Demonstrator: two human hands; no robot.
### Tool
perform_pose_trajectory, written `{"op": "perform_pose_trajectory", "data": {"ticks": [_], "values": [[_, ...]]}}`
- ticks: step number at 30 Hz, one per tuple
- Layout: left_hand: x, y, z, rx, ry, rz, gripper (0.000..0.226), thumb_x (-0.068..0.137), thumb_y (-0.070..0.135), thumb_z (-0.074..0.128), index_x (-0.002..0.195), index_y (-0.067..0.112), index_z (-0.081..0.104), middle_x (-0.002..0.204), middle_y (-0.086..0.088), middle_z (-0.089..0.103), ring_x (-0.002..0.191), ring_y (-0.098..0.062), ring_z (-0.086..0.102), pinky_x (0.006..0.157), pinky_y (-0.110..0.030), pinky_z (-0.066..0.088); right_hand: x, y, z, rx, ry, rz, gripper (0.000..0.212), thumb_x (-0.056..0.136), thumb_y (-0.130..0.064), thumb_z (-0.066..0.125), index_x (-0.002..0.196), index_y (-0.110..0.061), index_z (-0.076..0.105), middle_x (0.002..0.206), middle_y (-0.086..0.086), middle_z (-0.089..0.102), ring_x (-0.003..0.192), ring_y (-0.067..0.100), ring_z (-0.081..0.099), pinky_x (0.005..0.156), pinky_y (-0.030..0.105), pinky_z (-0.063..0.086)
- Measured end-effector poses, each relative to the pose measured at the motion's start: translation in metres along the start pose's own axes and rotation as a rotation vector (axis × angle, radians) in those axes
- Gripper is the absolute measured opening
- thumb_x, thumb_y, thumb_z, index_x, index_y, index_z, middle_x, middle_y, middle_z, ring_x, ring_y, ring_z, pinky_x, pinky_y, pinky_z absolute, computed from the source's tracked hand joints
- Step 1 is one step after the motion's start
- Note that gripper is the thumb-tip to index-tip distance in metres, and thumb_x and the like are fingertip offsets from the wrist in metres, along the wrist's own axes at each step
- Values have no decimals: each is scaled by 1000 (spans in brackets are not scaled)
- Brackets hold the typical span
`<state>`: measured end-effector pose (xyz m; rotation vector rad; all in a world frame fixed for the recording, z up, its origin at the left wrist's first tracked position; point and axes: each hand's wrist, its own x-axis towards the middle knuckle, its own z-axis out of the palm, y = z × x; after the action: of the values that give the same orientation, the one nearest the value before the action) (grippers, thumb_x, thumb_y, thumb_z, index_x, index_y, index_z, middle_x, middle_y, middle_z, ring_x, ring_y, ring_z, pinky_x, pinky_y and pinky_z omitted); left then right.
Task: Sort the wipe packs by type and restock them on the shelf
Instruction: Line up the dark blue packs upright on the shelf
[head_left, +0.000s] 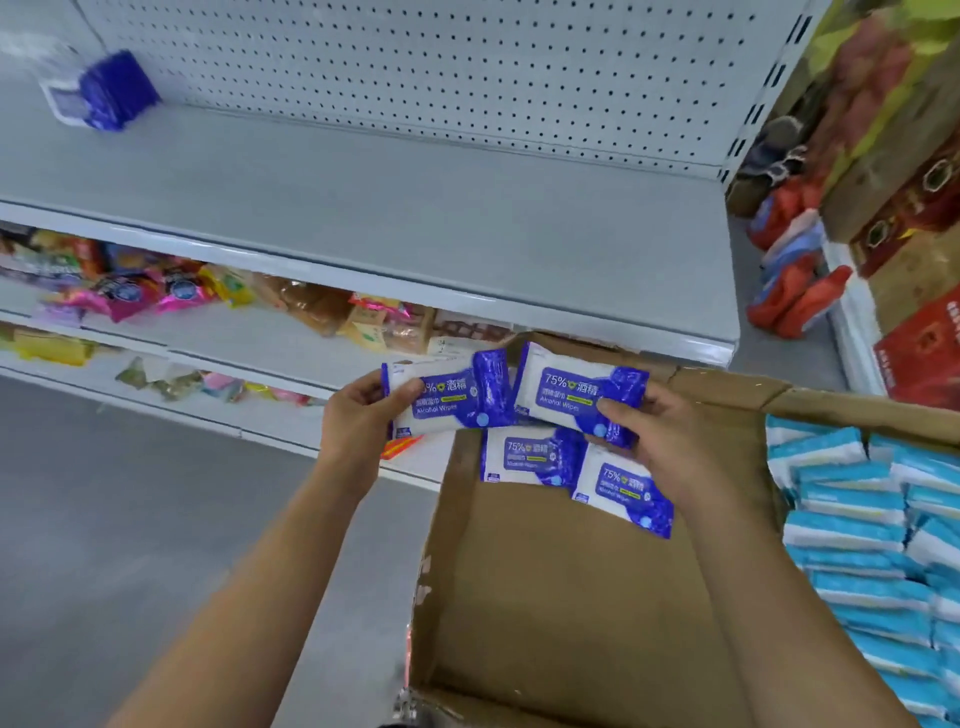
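Head view, sole entry. Item one: left hand, thumb on the face of a blue-and-white alcohol wipe pack, fingers curled behind its left end, pinching it. Item two: right hand, thumb and fingers closed round the right end of a second pack of the same print. Both packs are held face up above the far end of the cardboard box, nearly touching, long axes running left to right and each tilted a little. Item three: two loose packs of that type lie flat in the box just beneath the hands. Item four: light-blue packs, a different type, stacked on edge to the right of the box. Item five: grey shelf, ahead of and above both hands, with a stack of matching blue packs at its far left by the pegboard back. I judge the left hand the nearer to that stack, so the reach goes up, forward and leftward. In the path I note only the shelf's front lip; snack packets sit on lower shelves, red packs off to the right.
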<state>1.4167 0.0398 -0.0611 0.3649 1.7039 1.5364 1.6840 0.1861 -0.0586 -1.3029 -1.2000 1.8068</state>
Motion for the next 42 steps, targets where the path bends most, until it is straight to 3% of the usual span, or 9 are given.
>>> {"op": "perform_pose_trajectory", "data": {"ticks": [2, 5, 9, 16, 21, 28, 32, 35, 42], "values": [[13, 6, -27, -23, 56, 10, 51, 76, 33, 79, 121, 11, 67, 105, -8, 76, 94, -24, 75, 83, -42, 60, 6, -10, 26, 11, -40, -39, 16, 86, -3, 72, 101, -10, 70, 98, 10, 77, 85, 27, 75, 62, 31, 61], [35, 15, -74, -75, 110, 21, 40, 85, 23, 76, 120, 5, 67, 104, -13, 76, 93, -26, 75, 85, -41, 60, 18, -17, 75, -14, -71, -74, 15, 86, -3, 72, 100, -10, 71, 95, 9, 77, 89, 28, 75, 65, 33, 61], [66, 28, -144, -116, 138, 38, 22, 87, 19, 75, 107, 10, 71, 97, -10, 78, 90, -25, 74, 86, -41, 59, 38, -16, 159, -78, -110, -80, 17, 83, -5, 76, 99, -11, 71, 92, 9, 78, 96, 34, 73, 86, 49, 58], [134, 65, -294, -145, 146, 67, 29, 91, 17, 71, 118, 8, 69, 99, -8, 77, 85, -18, 74, 69, -27, 59, 69, -9, 334, -152, -170, -105, 23, 83, -3, 75, 102, -15, 72, 97, 11, 77, 96, 32, 73, 91, 57, 55], [181, 99, -379, -133, 201, 104, 24, 90, 20, 72, 112, 12, 71, 97, -7, 78, 88, -21, 74, 81, -34, 61, 88, -17, 437, -218, -220, -144, 28, 84, -14, 78, 110, -15, 70, 103, 7, 76, 100, 28, 73, 89, 50, 58], [254, 141, -441, -155, 207, 133, 36, 81, 27, 75, 113, 12, 70, 103, -10, 77, 96, -29, 74, 87, -41, 59, 138, -43, 548, -186, -264, -164, 21, 86, -6, 74, 106, -10, 71, 96, 9, 77, 90, 25, 75, 69, 35, 60], [314, 171, -470, -97, 270, 147, 21, 86, 22, 74, 104, 13, 72, 93, -7, 78, 83, -20, 76, 71, -26, 62, 195, -57, 612, -186, -263, -196, 21, 84, -8, 77, 103, -15, 72, 96, 6, 78, 93, 24, 75, 84, 42, 60], [363, 202, -491, -48, 290, 174, 36, 82, 29, 76, 111, 8, 71, 96, -9, 78, 85, -22, 76, 76, -33, 61, 240, -70, 663, -160, -294, -195, 22, 83, -4, 76, 104, -12, 72, 99, 10, 77, 95, 28, 74, 91, 48, 58], [449, 262, -527, -6, 295, 165, 34, 83, 26, 78, 112, 11, 70, 93, -6, 78, 85, -23, 76, 75, -32, 61, 317, -99, 767, -198, -340, -191, 20, 83, -8, 78, 97, -21, 72, 98, 6, 77, 94, 25, 74, 90, 51, 58]]}}
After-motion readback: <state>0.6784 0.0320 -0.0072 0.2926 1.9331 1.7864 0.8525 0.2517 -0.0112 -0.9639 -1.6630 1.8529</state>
